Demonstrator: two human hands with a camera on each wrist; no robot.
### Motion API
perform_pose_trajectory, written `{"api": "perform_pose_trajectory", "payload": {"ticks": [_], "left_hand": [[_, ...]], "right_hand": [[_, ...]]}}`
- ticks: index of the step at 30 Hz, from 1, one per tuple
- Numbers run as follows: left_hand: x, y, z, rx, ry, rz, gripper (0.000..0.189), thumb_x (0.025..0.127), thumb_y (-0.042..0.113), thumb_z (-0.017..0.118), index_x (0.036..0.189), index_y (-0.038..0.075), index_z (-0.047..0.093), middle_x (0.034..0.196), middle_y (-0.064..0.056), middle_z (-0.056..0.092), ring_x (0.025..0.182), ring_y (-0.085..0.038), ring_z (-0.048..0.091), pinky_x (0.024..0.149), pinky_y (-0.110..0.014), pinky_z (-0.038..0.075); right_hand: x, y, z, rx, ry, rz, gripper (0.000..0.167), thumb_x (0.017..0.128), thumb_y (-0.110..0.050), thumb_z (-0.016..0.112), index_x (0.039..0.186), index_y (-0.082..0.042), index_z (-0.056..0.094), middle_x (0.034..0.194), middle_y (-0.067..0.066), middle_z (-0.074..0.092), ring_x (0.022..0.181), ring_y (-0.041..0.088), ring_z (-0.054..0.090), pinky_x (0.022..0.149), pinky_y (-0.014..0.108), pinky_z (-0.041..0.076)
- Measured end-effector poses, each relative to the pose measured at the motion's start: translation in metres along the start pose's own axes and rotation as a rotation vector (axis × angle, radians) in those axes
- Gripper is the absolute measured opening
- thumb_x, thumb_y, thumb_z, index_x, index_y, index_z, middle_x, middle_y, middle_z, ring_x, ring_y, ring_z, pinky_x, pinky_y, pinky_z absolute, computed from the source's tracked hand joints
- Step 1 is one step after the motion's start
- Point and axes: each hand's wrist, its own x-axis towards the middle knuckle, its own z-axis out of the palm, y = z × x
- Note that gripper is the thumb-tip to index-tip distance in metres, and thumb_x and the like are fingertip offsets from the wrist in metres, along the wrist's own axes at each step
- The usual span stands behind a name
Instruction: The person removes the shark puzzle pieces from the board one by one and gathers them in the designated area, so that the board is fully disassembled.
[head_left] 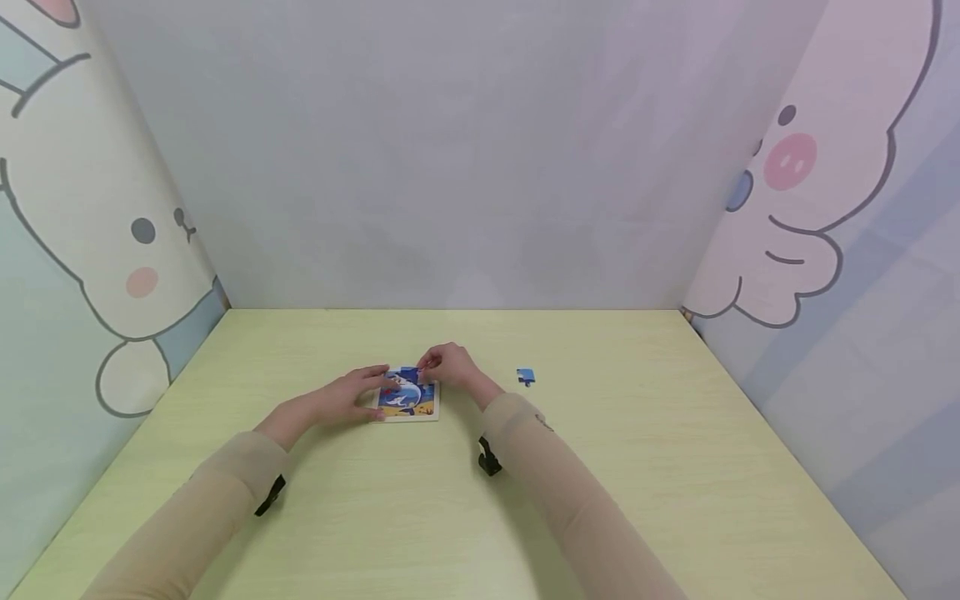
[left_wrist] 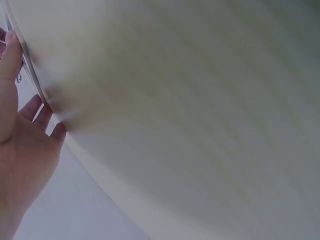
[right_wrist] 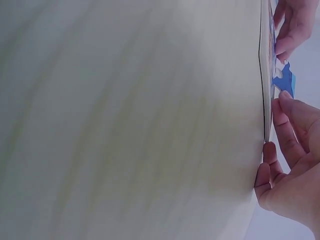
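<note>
A small square jigsaw puzzle (head_left: 412,408) with a blue sea picture, white dolphin shapes and a pale frame lies flat on the table. My left hand (head_left: 348,398) holds it at its left side, thumb near the lower corner and fingers reaching over the top part. At the puzzle's upper right is my right hand (head_left: 452,364). In the right wrist view, its thumb and index finger pinch a blue puzzle piece (right_wrist: 286,81), tilted above the board; the exact contact is partly hidden. The left wrist view shows fingertips of the left hand (left_wrist: 32,142) against the board's edge.
A loose blue puzzle piece (head_left: 526,377) lies on the table to the right of my right hand. The pale yellow-green table (head_left: 637,467) meets a plain grey wall at the back. Side walls carry cartoon animal prints.
</note>
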Motion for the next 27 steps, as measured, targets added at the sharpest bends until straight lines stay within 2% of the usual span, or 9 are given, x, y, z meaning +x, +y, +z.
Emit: {"api": "perform_pose_trajectory", "payload": {"ticks": [10, 21, 27], "left_hand": [[-0.001, 0.003, -0.003, 0.004, -0.009, -0.003, 0.055, 0.088, 0.039, 0.064, 0.137, 0.019, 0.049, 0.153, -0.022, 0.022, 0.138, -0.047, 0.021, 0.107, -0.064, 0.023], [-0.001, 0.001, 0.0, 0.01, -0.011, -0.019, 0.055, 0.088, 0.042, 0.064, 0.137, 0.022, 0.049, 0.153, -0.02, 0.023, 0.138, -0.046, 0.021, 0.107, -0.064, 0.023], [-0.001, 0.003, 0.0, 0.025, -0.008, -0.018, 0.056, 0.087, 0.041, 0.064, 0.137, 0.022, 0.049, 0.153, -0.02, 0.023, 0.138, -0.046, 0.021, 0.108, -0.062, 0.022]], "right_hand": [[-0.003, 0.001, -0.01, 0.015, 0.011, -0.033, 0.01, 0.086, -0.017, 0.069, 0.096, -0.015, 0.072, 0.09, -0.003, 0.068, 0.082, 0.009, 0.059, 0.072, 0.022, 0.048], [-0.01, 0.013, -0.04, 0.033, -0.036, -0.104, 0.017, 0.086, -0.018, 0.07, 0.102, -0.015, 0.069, 0.095, 0.0, 0.069, 0.084, 0.01, 0.061, 0.07, 0.022, 0.049], [-0.017, 0.022, -0.059, 0.003, -0.051, -0.118, 0.016, 0.087, -0.017, 0.069, 0.103, -0.014, 0.069, 0.093, 0.001, 0.07, 0.084, 0.011, 0.063, 0.073, 0.024, 0.05]]}}
